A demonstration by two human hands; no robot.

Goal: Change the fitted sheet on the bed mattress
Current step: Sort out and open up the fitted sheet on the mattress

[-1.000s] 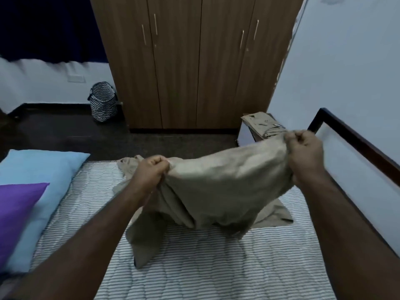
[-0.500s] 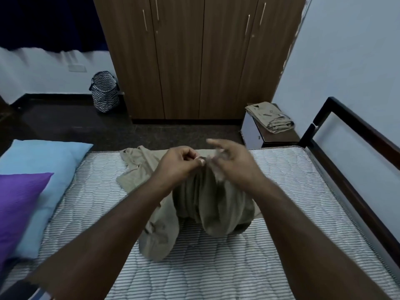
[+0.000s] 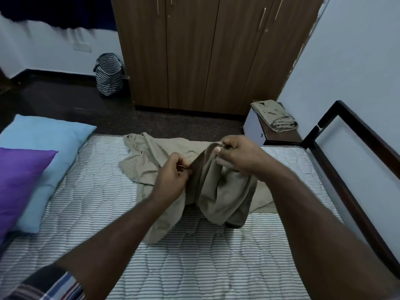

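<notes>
Item, frame centre: I have my left hand (image 3: 173, 174) and right hand (image 3: 237, 155) both pinching the beige sheet (image 3: 218, 191) above the bare striped mattress (image 3: 194, 256), likely hunting its edge to spread it.

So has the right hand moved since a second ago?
Yes. The right hand has swung in from beside the dark bed frame toward the left hand, over the mattress, gripping the beige sheet.
</notes>
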